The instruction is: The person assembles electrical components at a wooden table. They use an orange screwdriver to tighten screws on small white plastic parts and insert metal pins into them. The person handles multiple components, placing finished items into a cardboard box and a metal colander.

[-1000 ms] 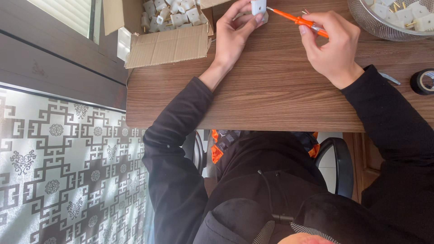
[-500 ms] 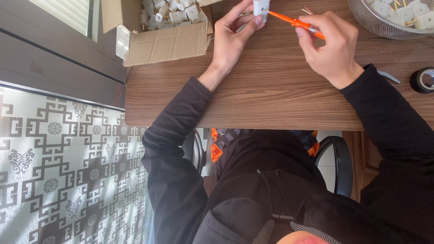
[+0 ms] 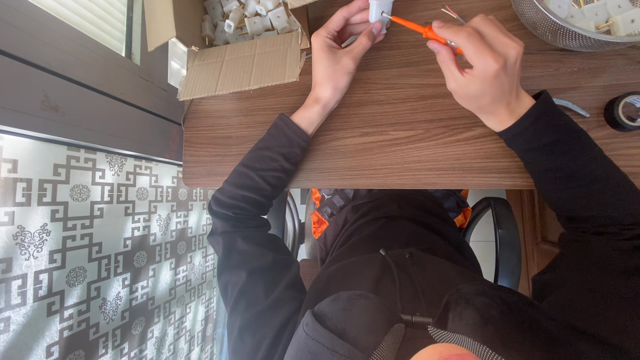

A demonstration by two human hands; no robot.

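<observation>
At the wooden counter (image 3: 400,133), the left hand (image 3: 337,57) pinches a white plug (image 3: 380,9); right hand (image 3: 483,67) fingers pinch an orange screwdriver (image 3: 420,28), its tip at the plug's 4 o'clock.

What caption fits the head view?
Left hand holds a small white part while right hand applies an orange screwdriver over a wooden table.

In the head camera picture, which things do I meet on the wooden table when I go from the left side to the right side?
Open cardboard box of small white parts → left hand holding a small white part → orange screwdriver → right hand → metal mesh basket → black tape roll.
</observation>
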